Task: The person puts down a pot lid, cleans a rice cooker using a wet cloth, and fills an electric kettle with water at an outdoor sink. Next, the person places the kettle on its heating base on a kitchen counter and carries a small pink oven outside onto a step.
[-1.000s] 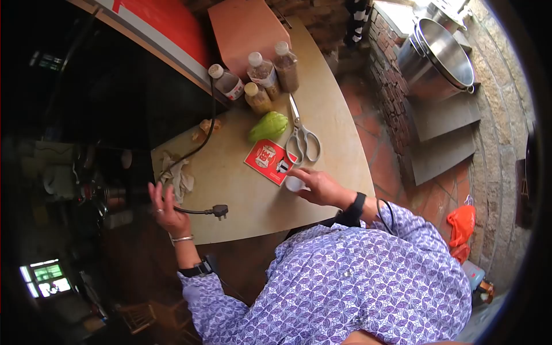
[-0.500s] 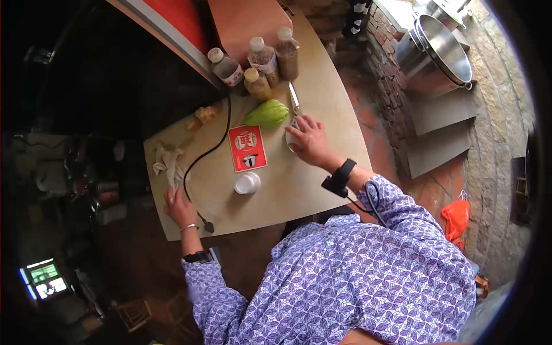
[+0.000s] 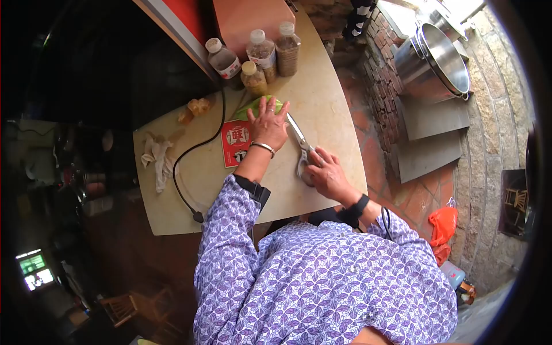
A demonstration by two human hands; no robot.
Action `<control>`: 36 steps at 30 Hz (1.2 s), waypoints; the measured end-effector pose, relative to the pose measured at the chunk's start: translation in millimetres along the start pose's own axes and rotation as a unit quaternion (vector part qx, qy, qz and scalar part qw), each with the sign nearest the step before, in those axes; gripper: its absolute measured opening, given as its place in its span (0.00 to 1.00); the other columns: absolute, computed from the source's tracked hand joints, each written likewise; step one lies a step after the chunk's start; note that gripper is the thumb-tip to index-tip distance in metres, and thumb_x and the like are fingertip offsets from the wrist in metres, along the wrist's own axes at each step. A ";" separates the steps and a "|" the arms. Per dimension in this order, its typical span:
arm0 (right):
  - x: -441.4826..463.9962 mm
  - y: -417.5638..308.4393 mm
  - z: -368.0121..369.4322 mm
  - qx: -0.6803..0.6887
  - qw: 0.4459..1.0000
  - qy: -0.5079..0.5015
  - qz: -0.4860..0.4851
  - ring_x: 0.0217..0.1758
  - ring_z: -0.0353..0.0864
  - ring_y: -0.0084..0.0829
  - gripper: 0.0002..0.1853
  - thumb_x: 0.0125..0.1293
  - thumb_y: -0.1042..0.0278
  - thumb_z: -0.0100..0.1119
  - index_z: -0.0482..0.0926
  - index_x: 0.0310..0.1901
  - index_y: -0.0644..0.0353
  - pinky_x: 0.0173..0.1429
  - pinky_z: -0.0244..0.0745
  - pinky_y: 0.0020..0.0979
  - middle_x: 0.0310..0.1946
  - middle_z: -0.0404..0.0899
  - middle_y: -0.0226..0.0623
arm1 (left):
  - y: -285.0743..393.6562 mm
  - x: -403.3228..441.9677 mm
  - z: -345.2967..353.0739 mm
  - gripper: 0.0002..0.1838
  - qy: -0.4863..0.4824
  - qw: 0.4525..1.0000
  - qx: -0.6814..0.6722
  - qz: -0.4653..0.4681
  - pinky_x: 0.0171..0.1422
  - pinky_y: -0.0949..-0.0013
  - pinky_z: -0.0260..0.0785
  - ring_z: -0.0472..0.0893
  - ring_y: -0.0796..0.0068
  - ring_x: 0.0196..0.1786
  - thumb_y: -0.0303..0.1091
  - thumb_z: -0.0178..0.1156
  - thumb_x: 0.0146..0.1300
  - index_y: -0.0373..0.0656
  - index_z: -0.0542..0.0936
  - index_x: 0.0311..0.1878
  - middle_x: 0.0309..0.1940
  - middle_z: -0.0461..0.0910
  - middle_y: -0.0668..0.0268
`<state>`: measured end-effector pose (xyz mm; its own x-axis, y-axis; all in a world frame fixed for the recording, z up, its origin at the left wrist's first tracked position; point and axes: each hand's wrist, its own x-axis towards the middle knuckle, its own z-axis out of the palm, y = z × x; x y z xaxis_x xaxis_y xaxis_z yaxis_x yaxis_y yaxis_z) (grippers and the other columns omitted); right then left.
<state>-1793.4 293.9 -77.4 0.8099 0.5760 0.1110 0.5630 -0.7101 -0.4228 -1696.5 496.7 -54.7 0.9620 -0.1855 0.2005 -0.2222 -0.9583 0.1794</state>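
My left hand [image 3: 269, 125] lies over a green chayote [image 3: 245, 110], fingers spread across it and covering much of its surface. Beneath that wrist is a red printed card [image 3: 233, 144], partly covered by my forearm. My right hand [image 3: 329, 175] has its fingers closed at the handles of a pair of scissors [image 3: 300, 137]. The blades point away from me, with the tips close to the fingers of my left hand. The white container seen earlier is hidden, apparently behind my left arm.
Several capped bottles [image 3: 261, 54] stand at the table's far side by a pink box [image 3: 253, 20]. A black cable [image 3: 198, 146] crosses the left, near a crumpled white cloth [image 3: 158, 158] and brown lumps [image 3: 194, 109]. Steel pots [image 3: 425, 66] stand beyond the table [image 3: 339, 129].
My left hand has left the cloth and moved right and up onto the chayote. My right hand has drawn the scissors nearer to my body.
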 end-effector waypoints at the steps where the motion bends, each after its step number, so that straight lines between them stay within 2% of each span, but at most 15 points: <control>1: -9.6 -0.5 -2.9 0.000 1.000 -0.002 -0.004 0.66 0.59 0.48 0.08 0.50 0.69 0.56 0.77 0.35 0.54 0.62 0.57 0.47 0.57 0.67 0.45 | -1.1 1.2 1.2 0.28 0.001 1.000 0.001 -0.004 0.61 0.44 0.56 0.60 0.60 0.67 0.35 0.61 0.52 0.56 0.71 0.60 0.61 0.66 0.61; 4: -33.2 0.1 -7.6 0.038 0.999 -0.007 -0.004 0.68 0.58 0.47 0.09 0.51 0.70 0.57 0.77 0.36 0.53 0.65 0.55 0.48 0.59 0.67 0.43 | -5.3 2.0 0.7 0.27 -0.031 0.999 0.009 0.007 0.59 0.44 0.58 0.59 0.59 0.67 0.35 0.63 0.50 0.55 0.73 0.57 0.64 0.62 0.62; 6: -40.4 -3.4 -9.3 0.039 0.999 -0.014 0.001 0.68 0.59 0.47 0.08 0.51 0.70 0.57 0.77 0.35 0.52 0.65 0.55 0.48 0.58 0.68 0.42 | -10.3 1.2 -10.3 0.23 -0.109 0.994 -0.032 0.004 0.61 0.41 0.57 0.55 0.58 0.70 0.38 0.64 0.51 0.53 0.76 0.53 0.64 0.62 0.62; 9: -37.1 -4.0 -8.5 0.037 0.999 -0.016 0.008 0.69 0.59 0.44 0.08 0.50 0.70 0.57 0.77 0.35 0.52 0.67 0.54 0.48 0.59 0.68 0.42 | -13.1 -2.8 -22.9 0.20 -0.089 0.994 -0.063 0.016 0.59 0.41 0.60 0.54 0.58 0.70 0.37 0.65 0.50 0.51 0.77 0.49 0.64 0.62 0.64; 11: -28.8 -5.4 -2.7 0.024 0.998 -0.048 -0.015 0.69 0.58 0.43 0.08 0.50 0.69 0.57 0.77 0.35 0.52 0.68 0.53 0.48 0.60 0.68 0.41 | -16.8 -2.7 -16.2 0.21 -0.043 0.997 -0.042 0.051 0.59 0.39 0.61 0.57 0.59 0.69 0.37 0.64 0.50 0.51 0.76 0.50 0.62 0.65 0.64; 13: -16.1 -9.7 3.6 0.023 0.998 -0.050 -0.024 0.70 0.57 0.42 0.09 0.51 0.69 0.56 0.78 0.36 0.52 0.69 0.52 0.48 0.61 0.67 0.40 | -16.8 1.0 -10.6 0.22 -0.116 0.993 0.001 0.026 0.57 0.45 0.63 0.60 0.61 0.67 0.38 0.65 0.48 0.51 0.75 0.50 0.60 0.66 0.65; 18: 1.0 -17.3 11.1 0.057 0.993 -0.084 -0.064 0.72 0.55 0.42 0.12 0.53 0.67 0.55 0.80 0.41 0.53 0.71 0.50 0.47 0.63 0.66 0.40 | -34.7 -5.3 -23.4 0.22 -0.088 0.996 -0.012 0.016 0.53 0.47 0.66 0.68 0.61 0.58 0.27 0.57 0.44 0.52 0.75 0.48 0.50 0.71 0.65; 19: 3.0 -17.7 13.7 0.060 0.990 -0.095 -0.083 0.72 0.54 0.41 0.12 0.54 0.67 0.54 0.80 0.41 0.53 0.71 0.49 0.47 0.64 0.65 0.40 | -43.0 -11.7 -27.0 0.22 -0.085 0.996 -0.009 0.019 0.53 0.47 0.66 0.68 0.61 0.58 0.27 0.57 0.44 0.52 0.75 0.48 0.50 0.71 0.65; 21: 10.6 -23.7 11.5 0.076 0.987 -0.113 -0.087 0.73 0.53 0.40 0.12 0.54 0.68 0.53 0.80 0.41 0.54 0.72 0.48 0.47 0.65 0.63 0.41 | -59.9 -26.1 -37.0 0.18 -0.190 0.982 0.010 0.016 0.60 0.43 0.62 0.64 0.61 0.63 0.28 0.57 0.46 0.49 0.77 0.45 0.50 0.69 0.62; 27: 30.0 -41.1 33.5 0.100 0.970 -0.128 -0.179 0.72 0.55 0.42 0.11 0.56 0.68 0.52 0.79 0.40 0.54 0.71 0.50 0.48 0.65 0.63 0.42 | -119.5 -68.7 -50.9 0.19 -0.184 0.980 0.073 0.012 0.60 0.40 0.59 0.61 0.58 0.66 0.26 0.57 0.45 0.47 0.78 0.45 0.58 0.66 0.60; 29: 35.0 -41.9 40.6 0.114 0.967 -0.101 -0.206 0.70 0.59 0.42 0.11 0.55 0.67 0.53 0.79 0.40 0.54 0.68 0.54 0.48 0.62 0.67 0.42 | -120.2 -68.1 -61.3 0.21 -0.213 0.974 0.078 -0.013 0.60 0.42 0.59 0.63 0.57 0.65 0.27 0.57 0.47 0.48 0.77 0.49 0.60 0.66 0.60; 31: 41.1 -43.5 42.9 0.153 0.973 -0.055 -0.164 0.66 0.63 0.43 0.12 0.54 0.66 0.55 0.79 0.42 0.53 0.63 0.59 0.47 0.56 0.72 0.41 | -114.3 -60.0 -73.3 0.23 -0.135 0.990 -0.033 -0.025 0.61 0.49 0.62 0.66 0.54 0.62 0.29 0.58 0.50 0.48 0.74 0.52 0.57 0.69 0.60; 33: 60.1 -33.0 15.7 0.177 0.977 0.005 -0.117 0.54 0.73 0.42 0.20 0.48 0.70 0.61 0.77 0.47 0.54 0.53 0.69 0.43 0.46 0.75 0.38 | -104.0 -42.4 -84.1 0.23 -0.093 0.990 -0.098 -0.048 0.60 0.52 0.63 0.67 0.53 0.61 0.29 0.59 0.50 0.47 0.73 0.53 0.56 0.69 0.59; 35: 81.9 -9.4 -6.3 0.248 0.958 0.125 -0.067 0.45 0.77 0.49 0.26 0.45 0.77 0.64 0.74 0.50 0.58 0.50 0.73 0.42 0.43 0.78 0.46 | -92.6 -20.9 -86.9 0.24 -0.048 0.982 -0.166 -0.072 0.59 0.56 0.65 0.68 0.51 0.60 0.30 0.60 0.51 0.46 0.71 0.54 0.56 0.70 0.58; 36: 90.2 8.4 -9.7 0.227 0.960 0.160 -0.023 0.47 0.77 0.49 0.25 0.49 0.74 0.65 0.73 0.53 0.58 0.51 0.73 0.41 0.46 0.77 0.48 | -88.1 -8.6 -86.8 0.26 -0.002 0.977 -0.193 -0.095 0.59 0.56 0.65 0.68 0.51 0.59 0.28 0.61 0.50 0.45 0.70 0.56 0.55 0.70 0.56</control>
<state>-1714.1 336.0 -62.1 0.8356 0.3971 0.3795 0.5290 -0.3955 -0.7508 -1699.0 601.6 11.4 0.9921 -0.0133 0.1245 -0.0816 -0.8230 0.5621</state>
